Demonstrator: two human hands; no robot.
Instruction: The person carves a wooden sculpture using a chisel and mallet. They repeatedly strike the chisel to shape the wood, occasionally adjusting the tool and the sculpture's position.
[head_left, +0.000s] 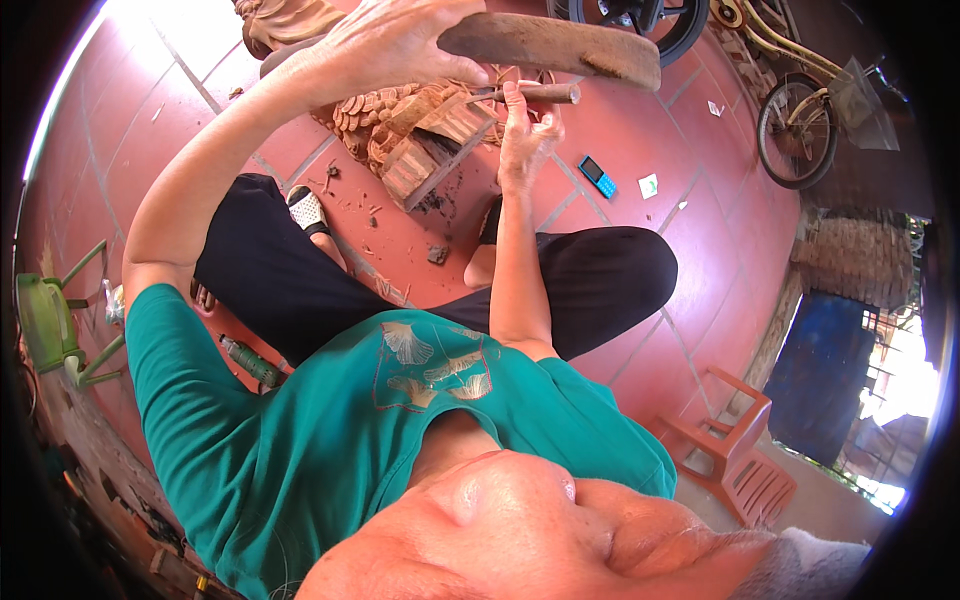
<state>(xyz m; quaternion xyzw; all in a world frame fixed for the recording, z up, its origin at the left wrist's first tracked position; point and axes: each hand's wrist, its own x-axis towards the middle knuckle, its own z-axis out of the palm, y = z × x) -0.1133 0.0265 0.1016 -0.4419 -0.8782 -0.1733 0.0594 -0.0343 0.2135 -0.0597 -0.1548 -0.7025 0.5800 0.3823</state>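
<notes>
My left hand point(405, 45) is closed around a long, flat wooden bar point(560, 45), held raised at the top of the view. Just below it, my right hand point(530, 140) grips a chisel by its round wooden handle point(550, 94). The chisel's thin dark blade points left, toward a carved wooden piece point(385, 120); whether the tip touches the wood I cannot tell. That carving lies on the floor between my legs, with scale-like relief and a flat, block-like end facing me. The bar and my left arm hide part of it.
Wood chips and a dark lump point(437, 254) litter the tiled floor point(640, 140). A blue phone point(597, 176) lies to the right. A green bottle point(250, 360) is by my left leg. Farther out are a green chair point(48, 320), a reddish chair point(725, 440) and a bicycle wheel point(797, 130).
</notes>
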